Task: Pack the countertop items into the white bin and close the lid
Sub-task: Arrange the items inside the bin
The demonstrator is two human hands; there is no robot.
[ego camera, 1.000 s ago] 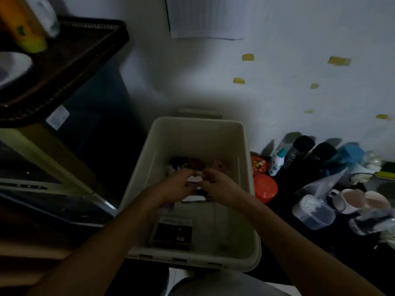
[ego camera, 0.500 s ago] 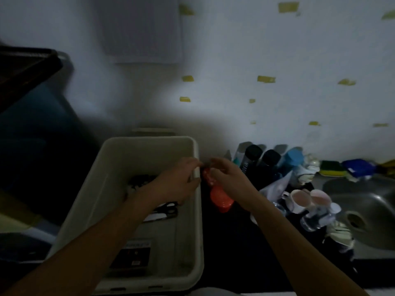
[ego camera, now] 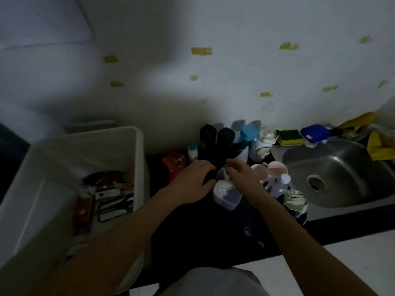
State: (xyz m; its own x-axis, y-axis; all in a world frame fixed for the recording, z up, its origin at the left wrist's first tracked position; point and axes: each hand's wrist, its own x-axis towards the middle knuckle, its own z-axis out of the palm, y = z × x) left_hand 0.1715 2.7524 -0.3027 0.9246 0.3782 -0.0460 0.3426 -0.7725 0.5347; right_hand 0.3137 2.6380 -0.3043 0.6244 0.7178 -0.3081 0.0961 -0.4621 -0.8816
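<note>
The white bin [ego camera: 139, 159] stands open at the left with several small packets and boxes inside. On the dark countertop [ego camera: 203, 227] sit a red container [ego camera: 174, 165], two black bottles [ego camera: 215, 142], a blue-capped bottle [ego camera: 248, 133], a clear lidded tub [ego camera: 226, 194], two mugs [ego camera: 268, 170] and a small clear bottle [ego camera: 280, 184]. My left hand [ego camera: 192, 182] hovers with relaxed fingers in front of the black bottles, just left of the tub. My right hand [ego camera: 241, 178] is over the tub with loose fingers. Neither hand holds anything.
A steel sink [ego camera: 333, 171] lies at the right, with a yellow-green sponge [ego camera: 289, 136], a blue pack [ego camera: 314, 133] and yellow cloths [ego camera: 378, 144] behind it. A flat pale panel [ego camera: 92, 124] leans behind the bin. The wall is close behind the bottles.
Both hands left the bin and moved right, past the red container, to the cluster of bottles and the tub. The view has swung right, bringing the sink in.
</note>
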